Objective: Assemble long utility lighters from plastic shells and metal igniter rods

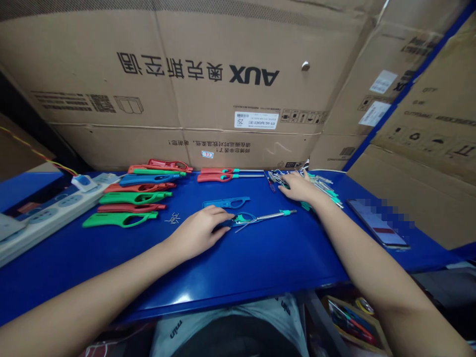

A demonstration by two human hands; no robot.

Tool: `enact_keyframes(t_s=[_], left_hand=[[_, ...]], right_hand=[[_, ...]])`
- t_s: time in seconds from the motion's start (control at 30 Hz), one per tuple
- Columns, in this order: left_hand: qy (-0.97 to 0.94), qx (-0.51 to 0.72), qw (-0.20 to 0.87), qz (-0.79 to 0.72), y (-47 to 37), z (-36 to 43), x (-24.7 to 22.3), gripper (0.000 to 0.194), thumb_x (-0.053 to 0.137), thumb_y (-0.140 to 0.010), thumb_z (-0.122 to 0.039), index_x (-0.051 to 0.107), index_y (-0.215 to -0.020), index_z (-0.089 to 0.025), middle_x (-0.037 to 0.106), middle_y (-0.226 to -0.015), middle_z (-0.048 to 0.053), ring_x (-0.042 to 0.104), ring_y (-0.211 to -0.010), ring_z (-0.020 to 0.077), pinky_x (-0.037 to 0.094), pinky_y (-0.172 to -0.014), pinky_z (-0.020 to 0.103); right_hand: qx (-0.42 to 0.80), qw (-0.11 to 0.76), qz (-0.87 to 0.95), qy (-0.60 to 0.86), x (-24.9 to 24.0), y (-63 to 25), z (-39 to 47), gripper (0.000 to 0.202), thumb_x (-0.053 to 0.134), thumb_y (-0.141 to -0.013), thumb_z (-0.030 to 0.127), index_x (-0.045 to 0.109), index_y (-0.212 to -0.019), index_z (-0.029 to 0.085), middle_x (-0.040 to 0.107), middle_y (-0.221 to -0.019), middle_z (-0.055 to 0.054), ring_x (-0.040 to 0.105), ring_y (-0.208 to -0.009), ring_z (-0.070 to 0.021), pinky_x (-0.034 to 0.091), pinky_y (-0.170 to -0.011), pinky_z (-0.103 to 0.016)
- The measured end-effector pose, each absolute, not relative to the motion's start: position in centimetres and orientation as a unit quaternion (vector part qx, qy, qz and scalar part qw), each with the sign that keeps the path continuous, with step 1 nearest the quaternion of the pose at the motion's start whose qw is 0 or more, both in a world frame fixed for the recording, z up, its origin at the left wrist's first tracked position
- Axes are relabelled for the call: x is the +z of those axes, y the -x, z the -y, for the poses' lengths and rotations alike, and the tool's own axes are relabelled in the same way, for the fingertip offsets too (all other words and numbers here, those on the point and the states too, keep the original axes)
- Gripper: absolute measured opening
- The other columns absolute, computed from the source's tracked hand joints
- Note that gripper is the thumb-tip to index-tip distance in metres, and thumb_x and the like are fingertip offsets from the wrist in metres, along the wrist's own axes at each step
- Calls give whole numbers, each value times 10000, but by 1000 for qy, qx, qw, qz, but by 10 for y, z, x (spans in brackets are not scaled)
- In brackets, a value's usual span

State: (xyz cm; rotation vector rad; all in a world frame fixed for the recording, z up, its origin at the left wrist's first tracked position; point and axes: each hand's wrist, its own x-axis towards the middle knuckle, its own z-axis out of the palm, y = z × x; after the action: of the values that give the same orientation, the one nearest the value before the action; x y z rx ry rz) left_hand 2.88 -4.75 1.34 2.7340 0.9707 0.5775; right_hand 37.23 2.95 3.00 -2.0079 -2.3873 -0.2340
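My left hand (pixel 206 230) is closed on the handle end of a blue lighter body at the middle of the blue table. From that body a metal tube (pixel 273 216) with teal fittings points right. Just behind it lies a blue handle shell (pixel 226 202). At the back right, my right hand (pixel 296 187) reaches into a pile of small parts (pixel 324 186) with wires and teal pieces; its fingertips are partly lost among them, and what they hold, if anything, cannot be made out.
Red, green and blue handle shells (pixel 128 198) are lined up at left, near small metal pins (pixel 173 218). Two red lighters (pixel 217 174) lie at the back. A power strip (pixel 55 210) runs along the left, a phone (pixel 377 223) lies right, and cardboard (pixel 208 109) stands behind.
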Motion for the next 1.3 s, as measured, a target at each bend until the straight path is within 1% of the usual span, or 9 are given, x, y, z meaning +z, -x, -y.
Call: enact_keyframes(t_s=[0.17, 0.4, 0.6, 0.8, 0.87, 1.0, 1.1, 1.2, 1.3], left_hand=[[-921, 194, 89, -326, -30, 47, 14, 312, 590, -936, -209, 676, -1235, -199, 705, -1177, 89, 641, -1112, 260, 533, -975, 412], [-923, 187, 85, -326, -30, 49, 15, 309, 576, -948, -217, 668, -1241, -195, 704, -1174, 86, 637, -1117, 258, 535, -972, 412], [-922, 187, 86, -328, -30, 49, 16, 310, 570, -945, -224, 669, -1239, -203, 705, -1168, 87, 637, -1114, 262, 536, -969, 416], [-920, 196, 93, -326, -30, 49, 17, 301, 568, -940, -223, 681, -1219, -216, 709, -1161, 86, 643, -1107, 256, 535, -967, 402], [-919, 199, 95, -327, -30, 50, 18, 296, 570, -937, -220, 687, -1209, -219, 710, -1160, 86, 642, -1110, 257, 535, -968, 402], [-919, 192, 96, -331, -30, 49, 17, 298, 571, -937, -222, 686, -1212, -214, 707, -1163, 87, 637, -1117, 264, 532, -971, 415], [-919, 193, 96, -331, -30, 48, 16, 301, 568, -941, -228, 682, -1219, -213, 707, -1161, 84, 635, -1118, 263, 529, -975, 416], [-917, 197, 100, -333, -30, 49, 17, 307, 579, -947, -284, 679, -1227, -209, 711, -1157, 84, 639, -1113, 267, 530, -974, 423], [-904, 224, 114, -346, -32, 51, 20, 352, 601, -938, -401, 689, -1216, -205, 713, -1168, 95, 651, -1098, 280, 531, -972, 443]], right_hand=[[-77, -2, 768, 636, 24, -372, -32, 375, 460, -959, 363, 643, -1225, 172, 642, -1266, -171, 478, -1289, -342, 176, -1148, -625], [-97, 10, 766, 636, 24, -374, -34, 388, 452, -960, 401, 688, -1119, 138, 610, -1253, -201, 480, -1259, -365, 140, -1146, -660], [-81, 11, 767, 637, 22, -376, -34, 409, 455, -959, 398, 641, -1237, 162, 608, -1282, -187, 481, -1263, -363, 164, -1133, -678], [-70, 18, 775, 628, 23, -374, -35, 319, 488, -937, 363, 717, -1065, 182, 596, -1261, -162, 441, -1287, -347, 145, -1158, -655], [-65, 22, 771, 633, 23, -375, -36, 336, 509, -924, 377, 717, -1093, 173, 592, -1255, -174, 439, -1281, -365, 136, -1146, -680], [-49, 33, 759, 648, 20, -376, -37, 421, 516, -923, 408, 666, -1254, 196, 604, -1245, -178, 458, -1268, -377, 138, -1118, -716], [-38, 43, 759, 648, 18, -376, -37, 396, 528, -919, 405, 673, -1240, 224, 602, -1271, -152, 465, -1274, -355, 137, -1133, -695], [-40, 63, 763, 642, 19, -375, -36, 342, 551, -905, 407, 707, -1153, 232, 592, -1270, -130, 456, -1286, -341, 114, -1153, -674], [-51, 97, 767, 633, 24, -369, -32, 349, 563, -897, 397, 702, -1166, 225, 553, -1307, -133, 420, -1322, -350, 61, -1151, -696]])
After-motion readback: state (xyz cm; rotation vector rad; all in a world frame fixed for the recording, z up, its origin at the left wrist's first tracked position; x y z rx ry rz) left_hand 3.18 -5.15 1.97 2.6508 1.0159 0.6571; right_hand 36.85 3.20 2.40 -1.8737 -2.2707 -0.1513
